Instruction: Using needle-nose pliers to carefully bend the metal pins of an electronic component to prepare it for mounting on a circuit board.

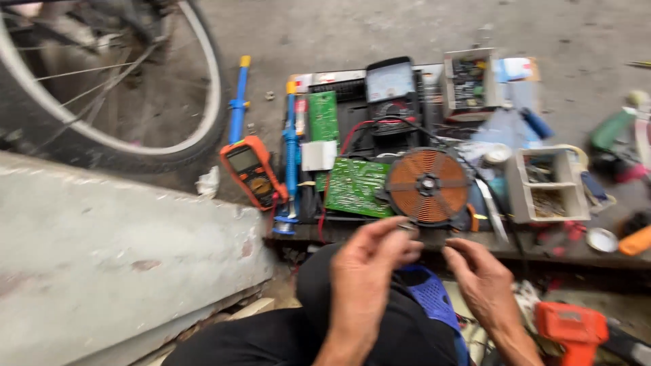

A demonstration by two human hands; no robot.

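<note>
Left hand and right hand raised over the lap, fingers pinched toward each other; any held part too blurred to tell, axis unclear. Copper coil lies flat just beyond, beside green board on the floor.

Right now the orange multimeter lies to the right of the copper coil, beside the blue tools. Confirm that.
Not quite. In the head view the orange multimeter lies to the left of the copper coil, not the right. It is indeed beside the blue tools.
</note>
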